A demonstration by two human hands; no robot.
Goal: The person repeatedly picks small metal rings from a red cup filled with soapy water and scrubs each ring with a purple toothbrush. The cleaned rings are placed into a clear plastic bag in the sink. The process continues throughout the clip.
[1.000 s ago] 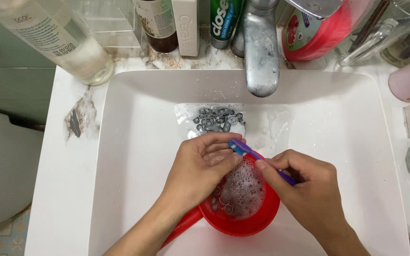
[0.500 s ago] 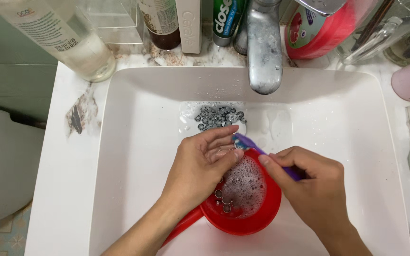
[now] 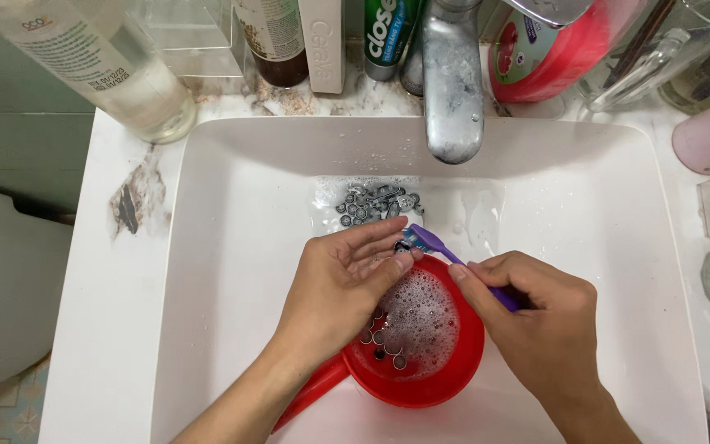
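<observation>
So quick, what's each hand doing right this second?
Left hand: fingers curled around a small dark part over the red scoop of soapy water; what the part is cannot be told.
Right hand: closed on a purple toothbrush, bristles at that part.

Along the sink's back edge stand several packages. At the back left corner, a clear bottle (image 3: 100, 70) lies tilted, bearing a white label with dark print. Right of it stands a brown bottle (image 3: 277, 41) with a pale label, then a white box (image 3: 322, 41), then a green-and-white tube (image 3: 388, 37) just left of the tap. Right of the tap, a red round tub (image 3: 552, 53) with a pictured lid leans on edge.
</observation>
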